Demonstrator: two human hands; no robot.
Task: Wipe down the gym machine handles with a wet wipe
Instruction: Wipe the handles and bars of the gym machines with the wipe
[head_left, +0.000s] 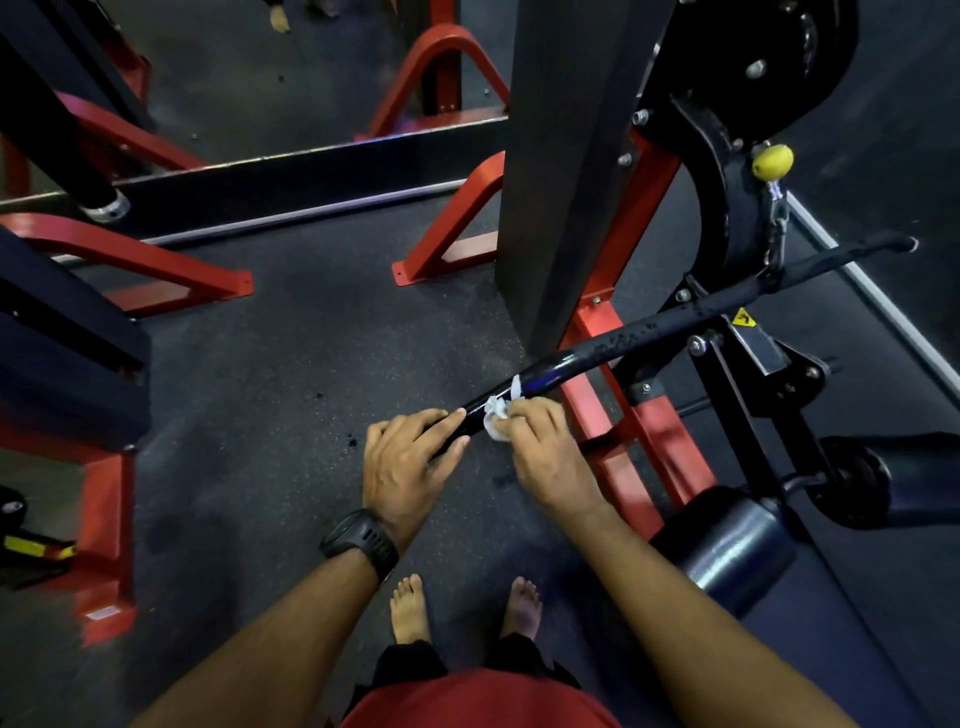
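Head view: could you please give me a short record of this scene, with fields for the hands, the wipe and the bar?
left hand: grips the near end of the handle bar, watch on wrist
right hand: pinches the wet wipe against the bar
wet wipe: white, crumpled, touching the bar just beyond the left hand
handle bar: black, glossy, droplets along its middle
task state: wipe on bar

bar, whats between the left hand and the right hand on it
Head view: beside the left hand a short bare bit of bar, then the wipe pinched by the right hand.
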